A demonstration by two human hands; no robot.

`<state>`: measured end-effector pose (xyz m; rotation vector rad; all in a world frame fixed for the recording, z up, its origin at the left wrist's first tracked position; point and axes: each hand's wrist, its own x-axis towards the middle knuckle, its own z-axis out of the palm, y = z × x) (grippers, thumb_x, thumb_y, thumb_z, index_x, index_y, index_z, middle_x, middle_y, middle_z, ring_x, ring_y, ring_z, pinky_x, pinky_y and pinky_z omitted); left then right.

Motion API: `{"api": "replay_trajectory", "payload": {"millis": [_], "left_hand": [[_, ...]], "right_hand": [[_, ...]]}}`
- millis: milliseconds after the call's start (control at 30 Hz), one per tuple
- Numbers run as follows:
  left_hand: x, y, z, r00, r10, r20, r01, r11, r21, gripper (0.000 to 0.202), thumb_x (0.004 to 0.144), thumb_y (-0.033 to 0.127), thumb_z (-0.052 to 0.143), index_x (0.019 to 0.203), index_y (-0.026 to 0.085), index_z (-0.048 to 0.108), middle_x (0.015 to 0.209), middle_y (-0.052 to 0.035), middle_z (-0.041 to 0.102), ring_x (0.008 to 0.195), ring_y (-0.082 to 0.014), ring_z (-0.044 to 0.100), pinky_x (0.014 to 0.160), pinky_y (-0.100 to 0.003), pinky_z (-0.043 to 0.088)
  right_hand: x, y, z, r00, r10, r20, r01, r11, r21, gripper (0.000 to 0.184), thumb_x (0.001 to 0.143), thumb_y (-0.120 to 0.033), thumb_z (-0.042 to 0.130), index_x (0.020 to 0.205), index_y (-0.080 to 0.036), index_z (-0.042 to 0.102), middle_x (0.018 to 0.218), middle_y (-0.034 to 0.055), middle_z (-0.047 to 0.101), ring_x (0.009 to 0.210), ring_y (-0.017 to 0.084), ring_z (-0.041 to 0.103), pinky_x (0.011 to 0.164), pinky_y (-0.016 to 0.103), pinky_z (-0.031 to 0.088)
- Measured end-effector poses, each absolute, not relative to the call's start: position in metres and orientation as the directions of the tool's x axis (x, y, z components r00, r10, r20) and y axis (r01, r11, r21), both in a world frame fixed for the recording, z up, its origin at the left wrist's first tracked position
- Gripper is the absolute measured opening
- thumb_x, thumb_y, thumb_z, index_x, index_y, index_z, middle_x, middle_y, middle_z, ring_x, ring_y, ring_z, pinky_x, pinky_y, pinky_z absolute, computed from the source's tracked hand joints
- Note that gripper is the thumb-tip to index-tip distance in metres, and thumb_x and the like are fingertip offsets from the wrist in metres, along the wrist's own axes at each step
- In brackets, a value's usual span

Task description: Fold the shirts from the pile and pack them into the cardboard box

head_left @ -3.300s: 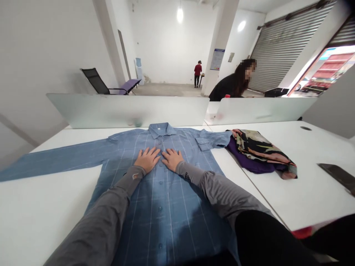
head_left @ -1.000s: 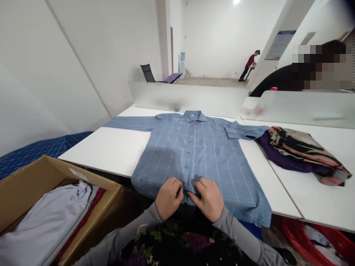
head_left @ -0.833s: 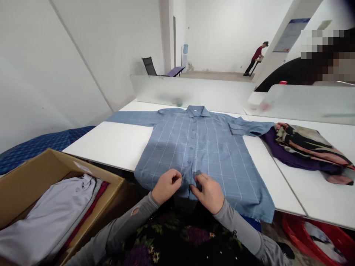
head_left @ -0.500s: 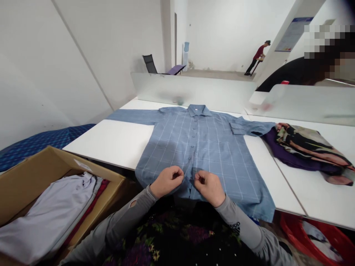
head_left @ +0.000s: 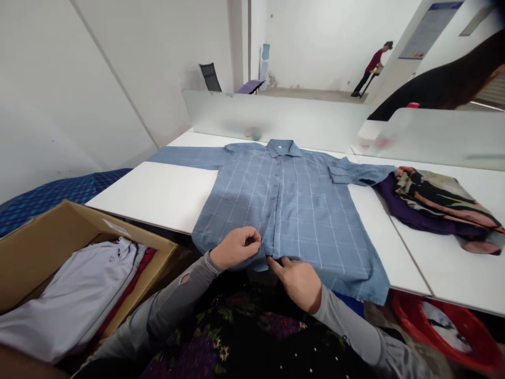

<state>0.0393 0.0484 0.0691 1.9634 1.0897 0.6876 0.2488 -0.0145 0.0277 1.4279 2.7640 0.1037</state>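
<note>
A blue button-up shirt with thin white checks lies front up, its collar at the far side and its sleeves spread. My left hand is closed in a pinch on the left front panel, just beside the buttoned opening near the hem. At the bottom of the other front panel, my right hand has its fingers bent over the hem, close to the opening. Its thumb is hidden, and cloth appears held between the fingers. Below the lowest fastened button, the two front edges lie slightly apart.
Dark patterned and purple clothes lie on the white table at right. A cardboard box of folded garments stands at left, a red basin at lower right. Behind the frosted divider are a person and another farther off.
My right hand has shifted down from above the opening to the hem, its fingers now extended over the edge. My left hand keeps its pinch. The view has tilted slightly downward.
</note>
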Motion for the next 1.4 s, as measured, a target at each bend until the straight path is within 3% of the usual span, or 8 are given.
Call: {"api": "replay_trajectory", "payload": {"millis": [100,200,433,700,867,1067,1200,1400], "left_hand": [[0.038,0.050,0.070,0.515,0.853,0.078,0.446,-0.345,0.826,0.011,0.077,0.024,0.050,0.072,0.016,0.056,0.065,0.0032,0.050,0.061,-0.0106,0.044,0.058,-0.023,0.036],[0.035,0.053,0.079,0.542,0.838,0.068,0.426,-0.344,0.837,0.011,0.078,0.024,0.050,0.073,0.016,0.056,0.065,0.0037,0.050,0.062,-0.0105,0.044,0.058,-0.022,0.036],[0.048,0.063,0.093,0.630,0.772,0.085,0.410,-0.424,0.808,0.009,0.076,0.020,0.051,0.073,0.016,0.057,0.064,0.0033,0.053,0.061,-0.0103,0.046,0.060,-0.022,0.037],[0.076,0.059,0.045,0.797,0.596,0.097,0.471,-0.715,0.516,0.013,0.076,0.010,0.054,0.069,0.018,0.062,0.073,0.0005,0.058,0.068,-0.0127,0.053,0.065,-0.022,0.042],[0.057,0.057,0.046,0.683,0.681,0.264,0.485,-0.693,0.534,0.022,0.091,0.013,0.043,0.093,0.019,0.064,0.091,-0.0038,0.061,0.084,-0.0148,0.059,0.080,-0.026,0.047],[0.050,0.074,0.039,0.698,0.653,0.294,0.608,-0.757,0.237,0.041,0.097,0.033,0.041,0.137,0.025,0.045,0.143,-0.0087,0.042,0.134,-0.0269,0.034,0.108,-0.045,0.034],[0.059,0.077,0.025,0.747,0.627,0.221,0.618,-0.777,0.119,0.046,0.097,0.043,0.041,0.141,0.032,0.040,0.151,-0.0060,0.034,0.139,-0.0308,0.025,0.111,-0.056,0.022],[0.061,0.075,0.021,0.747,0.619,0.240,0.622,-0.780,0.076,0.047,0.097,0.045,0.040,0.142,0.031,0.040,0.152,-0.0066,0.033,0.139,-0.0311,0.025,0.111,-0.056,0.021]], "right_hand": [[0.243,-0.014,0.030,-0.563,0.826,0.023,0.824,0.559,0.089,0.017,0.086,-0.011,0.050,0.097,-0.018,0.061,0.080,0.0055,0.063,0.062,0.017,0.057,0.053,0.032,0.029],[0.240,-0.013,0.039,-0.585,0.799,0.135,0.810,0.584,0.052,0.010,0.090,-0.016,0.049,0.085,-0.019,0.057,0.081,0.0042,0.061,0.067,0.017,0.055,0.059,0.032,0.030],[0.242,-0.012,0.038,-0.688,0.722,0.073,0.720,0.692,-0.052,0.009,0.091,-0.021,0.049,0.092,-0.018,0.057,0.083,0.0032,0.062,0.067,0.014,0.054,0.064,0.031,0.033],[0.267,-0.014,0.023,-0.667,0.743,-0.050,0.720,0.626,-0.301,0.023,0.089,-0.024,0.052,0.110,-0.023,0.062,0.094,0.0031,0.068,0.079,0.016,0.064,0.069,0.026,0.043],[0.271,-0.021,-0.010,-0.442,0.897,-0.007,0.736,0.359,-0.573,0.024,0.089,-0.025,0.049,0.105,-0.019,0.066,0.092,0.0060,0.071,0.085,0.019,0.067,0.075,0.028,0.050],[0.260,-0.027,-0.031,-0.290,0.956,0.050,0.444,0.181,-0.878,0.042,0.091,-0.031,0.040,0.128,-0.017,0.054,0.086,0.0042,0.071,0.057,0.014,0.064,0.063,0.027,0.054],[0.260,-0.026,-0.038,-0.238,0.970,-0.040,0.534,0.096,-0.840,0.042,0.089,-0.029,0.041,0.125,-0.016,0.058,0.076,0.0033,0.071,0.055,0.016,0.065,0.059,0.029,0.054],[0.260,-0.022,-0.049,-0.169,0.985,0.038,0.763,0.156,-0.627,0.042,0.088,-0.038,0.048,0.120,-0.016,0.064,0.086,0.0077,0.074,0.077,0.022,0.069,0.070,0.032,0.053]]}}
